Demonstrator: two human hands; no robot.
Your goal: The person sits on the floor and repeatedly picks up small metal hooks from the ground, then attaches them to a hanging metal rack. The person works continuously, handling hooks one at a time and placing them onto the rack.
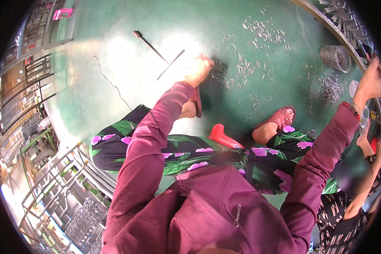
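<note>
Left hand [197, 70]: reaches down to green floor [156, 25], fingers curled among scattered wire hooks [241, 70] (grip unclear, can't tell).
Right hand [372, 80]: raised well apart at round table rim [326, 19], fingers bunched; contents hidden.
Hooks: spread w/in arm's reach; denser pile [330, 89] by mesh cup [335, 58].

Two thin metal rods [158, 53] crossed on the cracked green floor [114, 51] — wire-mesh cup [335, 58] at right

Small bent metal wire hooks [241, 70], silvery, scattered loose over the green floor [165, 29]; denser cluster [264, 31] toward the far side, tangled heap [329, 88] near the right edge. Left hand [199, 67] reaches down onto hooks [218, 67] just beside it, fingers curled.
</note>
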